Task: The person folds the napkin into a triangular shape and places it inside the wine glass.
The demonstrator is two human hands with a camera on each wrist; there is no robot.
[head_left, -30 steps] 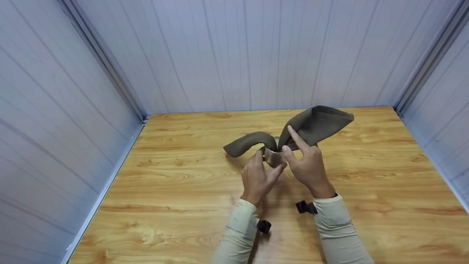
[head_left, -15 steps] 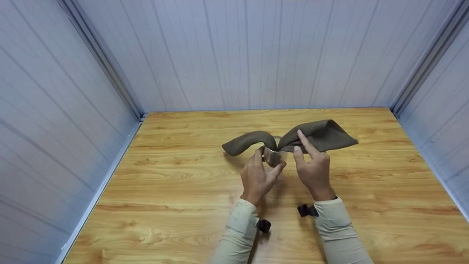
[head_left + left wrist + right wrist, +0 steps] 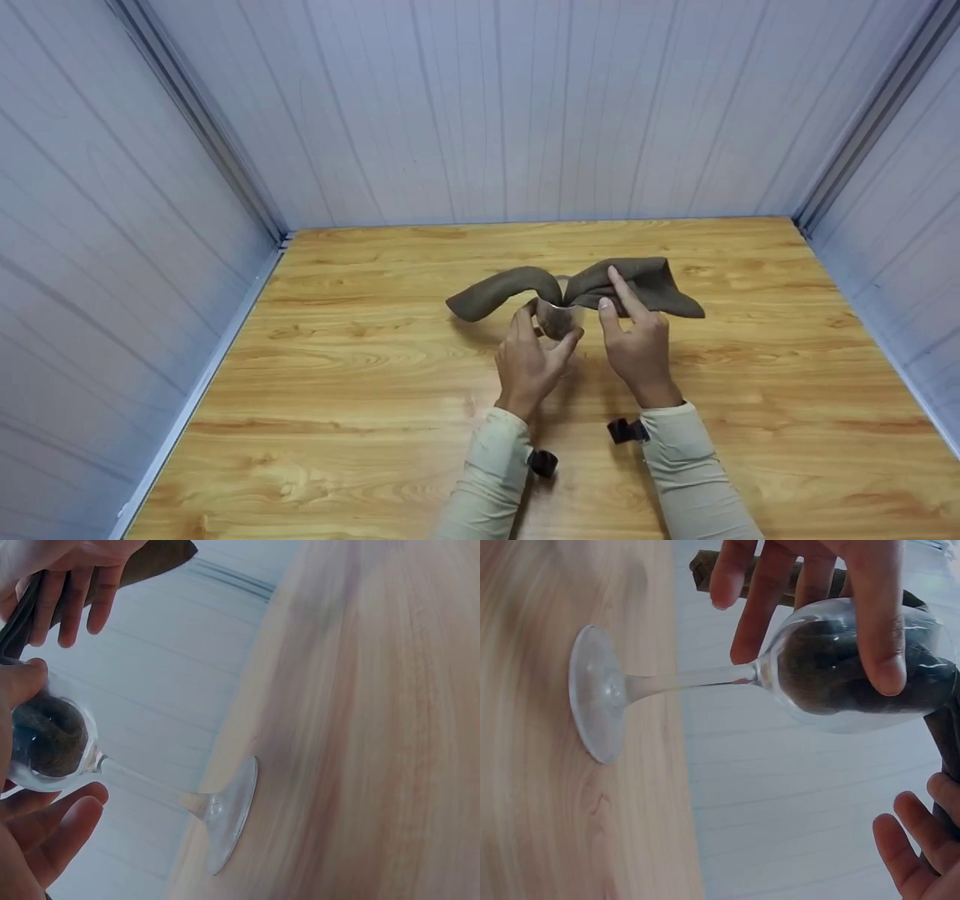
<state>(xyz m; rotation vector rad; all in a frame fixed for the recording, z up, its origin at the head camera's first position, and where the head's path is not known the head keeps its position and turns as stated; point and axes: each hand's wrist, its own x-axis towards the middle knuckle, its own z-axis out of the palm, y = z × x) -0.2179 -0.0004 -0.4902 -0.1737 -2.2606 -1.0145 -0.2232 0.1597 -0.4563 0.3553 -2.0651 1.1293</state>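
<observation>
A clear stemmed wine glass [image 3: 596, 694] stands upright on the table, its foot flat on the wood. The middle of a dark olive-brown cloth napkin [image 3: 501, 291] is tucked into the bowl, and its two ends spread out left and right over the rim. Thumb and fingers of my left hand [image 3: 527, 367] grip the bowl from both sides. My right hand [image 3: 641, 346] is at the right end of the napkin, index finger straight and touching the cloth. In the left wrist view several fingers of the right hand [image 3: 79, 592] hang loosely straight beside the cloth.
The wood-grain table [image 3: 337, 420] reaches back to a pale panelled wall [image 3: 465, 112]. Similar walls rise at the left and right. Small black wrist cameras [image 3: 542, 463] sit at both sleeve cuffs.
The right end of the napkin has come down from raised to nearly level, its tip now drooping. My right hand moved slightly right with it, then stayed. The left hand keeps its grip.
</observation>
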